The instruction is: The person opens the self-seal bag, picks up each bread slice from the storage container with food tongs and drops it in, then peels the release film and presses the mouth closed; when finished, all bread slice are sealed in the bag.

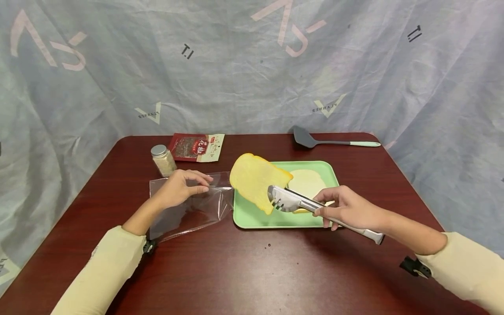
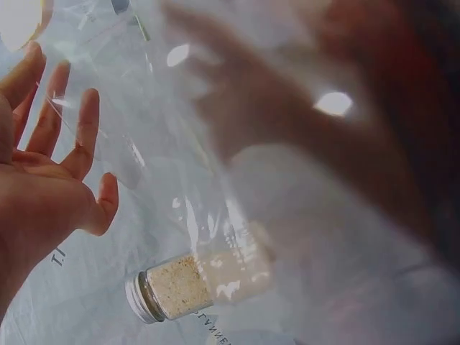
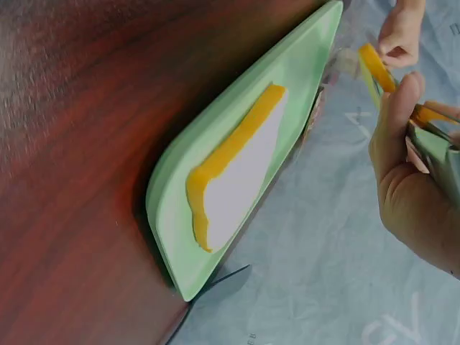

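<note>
The right hand [image 1: 348,208] grips metal tongs [image 1: 286,199], whose tips pinch a yellow-edged bread slice [image 1: 253,179] above the left part of a green tray [image 1: 275,222]. Another slice [image 1: 307,181] lies on the tray; the right wrist view shows that slice [image 3: 241,165] too, with its orange crust. The left hand [image 1: 179,188] is over a clear plastic bag [image 1: 197,214] on the table, its fingers loosely bent. In the left wrist view the left hand [image 2: 54,158] has spread fingers beside the transparent film; whether it touches the bag cannot be told.
A jar with a metal lid [image 1: 164,162] stands behind the left hand, beside a red spice packet [image 1: 194,147]. A grey spatula [image 1: 311,139] with a pale green handle lies at the table's back right. A grey cloth [image 1: 236,65] hangs behind.
</note>
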The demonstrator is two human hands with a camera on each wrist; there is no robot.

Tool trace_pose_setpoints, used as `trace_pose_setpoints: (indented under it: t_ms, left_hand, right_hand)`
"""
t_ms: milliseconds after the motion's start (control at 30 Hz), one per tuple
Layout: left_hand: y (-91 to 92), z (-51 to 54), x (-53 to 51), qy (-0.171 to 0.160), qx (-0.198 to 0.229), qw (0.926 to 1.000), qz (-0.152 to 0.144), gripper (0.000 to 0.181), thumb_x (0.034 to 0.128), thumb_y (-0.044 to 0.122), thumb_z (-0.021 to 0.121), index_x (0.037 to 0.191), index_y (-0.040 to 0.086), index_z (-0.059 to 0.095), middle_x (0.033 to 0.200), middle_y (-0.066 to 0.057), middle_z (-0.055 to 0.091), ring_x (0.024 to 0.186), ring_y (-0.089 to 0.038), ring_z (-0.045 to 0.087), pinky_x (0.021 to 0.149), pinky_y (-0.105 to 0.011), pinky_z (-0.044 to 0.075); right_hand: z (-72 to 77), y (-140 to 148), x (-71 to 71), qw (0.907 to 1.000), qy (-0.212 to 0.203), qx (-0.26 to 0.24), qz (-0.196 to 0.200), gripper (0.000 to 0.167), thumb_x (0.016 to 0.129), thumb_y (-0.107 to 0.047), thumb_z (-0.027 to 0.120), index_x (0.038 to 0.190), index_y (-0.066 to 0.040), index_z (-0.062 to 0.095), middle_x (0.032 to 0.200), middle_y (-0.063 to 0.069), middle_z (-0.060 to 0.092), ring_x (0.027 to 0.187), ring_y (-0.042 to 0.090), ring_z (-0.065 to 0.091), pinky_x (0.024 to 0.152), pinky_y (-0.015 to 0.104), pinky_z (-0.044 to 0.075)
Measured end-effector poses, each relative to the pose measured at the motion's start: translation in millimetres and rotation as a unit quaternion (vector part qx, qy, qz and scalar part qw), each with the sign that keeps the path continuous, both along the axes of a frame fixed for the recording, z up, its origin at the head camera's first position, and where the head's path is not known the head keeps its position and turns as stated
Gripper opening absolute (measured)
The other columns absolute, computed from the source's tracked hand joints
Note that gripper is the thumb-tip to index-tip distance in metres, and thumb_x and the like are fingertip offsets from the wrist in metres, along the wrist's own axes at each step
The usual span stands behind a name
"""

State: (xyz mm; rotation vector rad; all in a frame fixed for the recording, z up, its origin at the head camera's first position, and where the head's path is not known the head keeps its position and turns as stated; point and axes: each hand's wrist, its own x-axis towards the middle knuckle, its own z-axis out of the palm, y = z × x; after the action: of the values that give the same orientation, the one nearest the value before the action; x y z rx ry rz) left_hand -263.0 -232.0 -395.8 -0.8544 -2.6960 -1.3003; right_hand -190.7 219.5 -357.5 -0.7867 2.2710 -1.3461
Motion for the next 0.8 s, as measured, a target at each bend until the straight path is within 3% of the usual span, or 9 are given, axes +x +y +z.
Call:
trace_pose_setpoints:
  t_ms: [133,333,467,700,800]
  left_hand:
    - [-3.9,1.3,-2.4,-0.009,0.011,0.9999,0.003,0.009,0.0858,0.007,0.077,0.094,0.004,0.078,0.110,-0.008,0.074,0.111,-0.024,0.065,0.087,-0.025,0.049]
    - [-5.7,3.9,-4.1,-0.030,0.021,0.9993,-0.012,0.010,0.0858,0.005,0.076,0.095,0.001,0.077,0.112,-0.011,0.073,0.113,-0.026,0.065,0.091,-0.030,0.050]
    - [-6.5,4.9,-3.4,-0.032,0.006,0.9994,-0.013,0.009,0.0847,0.002,0.077,0.093,0.003,0.077,0.111,-0.008,0.073,0.112,-0.023,0.066,0.092,-0.029,0.049]
    - [-7.9,6.3,-0.7,-0.042,0.004,0.9989,-0.019,0.010,0.0859,0.002,0.076,0.095,-0.001,0.076,0.115,-0.013,0.072,0.115,-0.028,0.063,0.094,-0.044,0.048]
    - [-8.7,5.2,0.7,-0.047,0.003,0.9988,-0.017,0.009,0.0864,0.005,0.076,0.094,0.001,0.077,0.115,-0.013,0.072,0.115,-0.027,0.063,0.094,-0.035,0.048]
  right_hand:
    - [1.9,-3,-6.5,0.9984,-0.055,0.009,0.010,0.014,0.095,-0.002,0.059,0.107,0.004,0.065,0.092,0.026,0.064,0.065,0.024,0.066,0.055,0.040,0.057]
    - [-1.9,-8,-12.7,0.9898,-0.140,0.012,0.020,0.023,0.097,-0.006,0.058,0.112,0.011,0.062,0.098,0.030,0.065,0.068,0.022,0.066,0.058,0.038,0.058]
    - [-4.7,-13,-17.2,0.9848,-0.171,0.014,0.031,0.024,0.096,-0.007,0.059,0.111,0.012,0.062,0.095,0.030,0.065,0.067,0.018,0.065,0.058,0.034,0.057]
    - [-8.9,-26,-28.4,0.9757,-0.213,0.015,0.049,0.026,0.093,-0.005,0.059,0.111,0.014,0.062,0.092,0.025,0.067,0.064,0.015,0.064,0.056,0.028,0.055]
    - [-11.3,-31,-32.8,0.9701,-0.236,0.011,0.056,0.028,0.093,-0.006,0.060,0.110,0.016,0.060,0.091,0.022,0.068,0.062,0.015,0.063,0.056,0.027,0.054]
